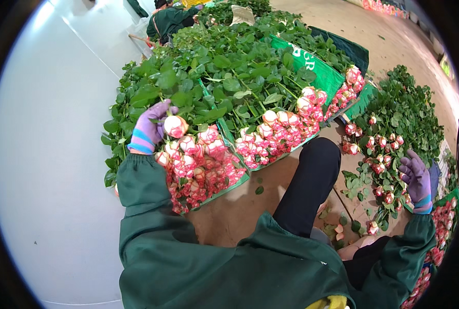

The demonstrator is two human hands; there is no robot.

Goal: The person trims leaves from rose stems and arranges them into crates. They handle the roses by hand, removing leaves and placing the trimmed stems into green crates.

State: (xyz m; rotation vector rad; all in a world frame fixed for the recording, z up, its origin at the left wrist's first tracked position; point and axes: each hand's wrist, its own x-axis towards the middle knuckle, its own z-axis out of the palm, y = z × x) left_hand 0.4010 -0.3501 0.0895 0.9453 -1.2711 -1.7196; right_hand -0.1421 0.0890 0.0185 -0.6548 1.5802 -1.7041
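Observation:
My left hand (151, 125), in a purple glove with a striped cuff, is closed around the stem of a pink-edged white rose (175, 126) just under its bloom. That rose lies over a packed bunch of pink and white roses (194, 166) in a green holder. My right hand (417, 178), gloved the same way, is raised at the right with its fingers apart and nothing in it. Beside and below it are loose roses (380, 164) with leafy stems.
More roses fill a second green holder (229, 135); a printed green sheet (310, 61) stands behind. My bent knee (322, 154) is close to them. A co-worker (171, 19) crouches at the top. A pale wall (55, 154) runs along the left. Leaves and petals (339, 231) lie on the floor.

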